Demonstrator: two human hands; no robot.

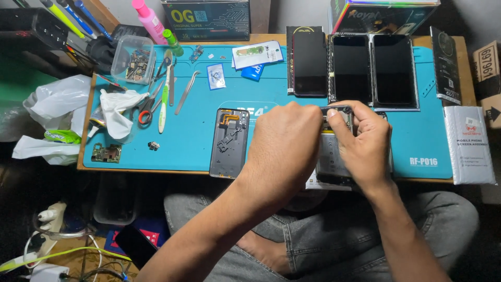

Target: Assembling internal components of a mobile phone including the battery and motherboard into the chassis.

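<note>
An opened phone body (330,162) with its insides exposed lies on the blue work mat (198,130) near the front edge. My right hand (365,143) grips its top end, fingers curled over the upper rim. My left hand (286,143) reaches across from the left and pinches at the same top edge; whatever is between its fingertips is hidden. A grey phone back frame (229,142) with an orange flex cable lies just left of my left hand.
Three dark phone screens (350,68) lie at the back right of the mat. Tweezers (186,93), scissors (148,104), a crumpled white tissue (119,110), a small circuit board (106,153) and a clear parts box (133,60) sit at the left. Boxes stand behind and at the right.
</note>
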